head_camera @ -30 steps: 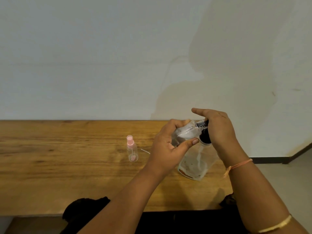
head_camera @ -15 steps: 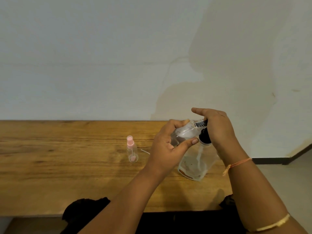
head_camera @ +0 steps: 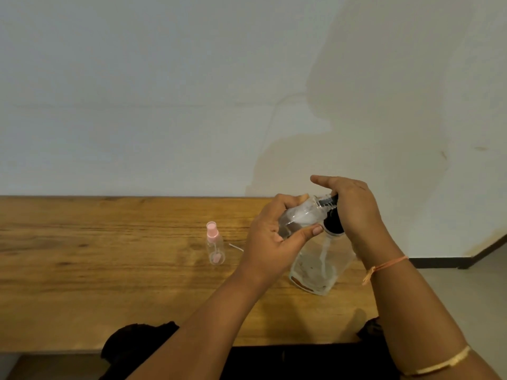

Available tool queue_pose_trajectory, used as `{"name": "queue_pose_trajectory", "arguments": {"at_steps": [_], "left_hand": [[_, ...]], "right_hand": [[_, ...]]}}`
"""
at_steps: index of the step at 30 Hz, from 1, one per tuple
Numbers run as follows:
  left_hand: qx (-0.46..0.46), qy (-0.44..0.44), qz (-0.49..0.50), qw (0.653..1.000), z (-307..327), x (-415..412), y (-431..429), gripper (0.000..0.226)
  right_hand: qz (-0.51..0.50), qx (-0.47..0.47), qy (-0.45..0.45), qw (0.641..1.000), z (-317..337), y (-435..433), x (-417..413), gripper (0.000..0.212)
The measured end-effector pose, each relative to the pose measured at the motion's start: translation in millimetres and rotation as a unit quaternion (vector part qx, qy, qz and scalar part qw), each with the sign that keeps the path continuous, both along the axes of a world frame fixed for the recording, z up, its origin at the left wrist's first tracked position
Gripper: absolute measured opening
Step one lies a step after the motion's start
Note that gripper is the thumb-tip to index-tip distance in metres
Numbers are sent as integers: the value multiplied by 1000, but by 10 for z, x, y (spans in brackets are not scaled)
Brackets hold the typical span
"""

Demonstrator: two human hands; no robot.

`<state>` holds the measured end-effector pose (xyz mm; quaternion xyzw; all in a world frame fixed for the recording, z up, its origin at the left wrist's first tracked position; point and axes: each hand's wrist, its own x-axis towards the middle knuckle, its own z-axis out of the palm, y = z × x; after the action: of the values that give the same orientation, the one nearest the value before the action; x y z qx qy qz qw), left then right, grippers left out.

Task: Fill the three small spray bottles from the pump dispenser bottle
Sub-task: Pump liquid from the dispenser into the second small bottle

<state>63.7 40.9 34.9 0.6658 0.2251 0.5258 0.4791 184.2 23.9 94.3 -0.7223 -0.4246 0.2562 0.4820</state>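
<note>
Hidden: pump head (head_camera: 333, 226) mostly under right hand (head_camera: 354, 209); small bottle (head_camera: 301, 212) base behind left hand (head_camera: 270, 242).

There is one bench (head_camera: 109, 256) and two hands, the left hand (head_camera: 274, 239) and the right hand (head_camera: 354, 207). Two small spray bottles show. One small bottle with a pink cap (head_camera: 215, 248) stands near the middle of the bench, and one small clear bottle (head_camera: 301, 215) is held in the left hand. One pump bottle (head_camera: 318, 267) stands toward the right end of the bench, its black top gripped by the right hand. One thin white tube (head_camera: 236, 247) lies just beside the pink-capped one. The right arm wears two bands: one orange thread (head_camera: 384, 267) and one gold bangle (head_camera: 441, 364).
</note>
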Motion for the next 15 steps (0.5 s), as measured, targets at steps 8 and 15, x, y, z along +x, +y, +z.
{"name": "queue_pose_trajectory", "arguments": {"at_steps": [8, 15], "left_hand": [[-21, 23, -11, 999, -36, 8, -11, 37], [-6, -2, -14, 1000, 27, -1, -7, 35]], "right_hand": [[26, -144, -226, 963, -111, -13, 53, 43], [-13, -15, 2, 1000, 13, -29, 8, 30]]}}
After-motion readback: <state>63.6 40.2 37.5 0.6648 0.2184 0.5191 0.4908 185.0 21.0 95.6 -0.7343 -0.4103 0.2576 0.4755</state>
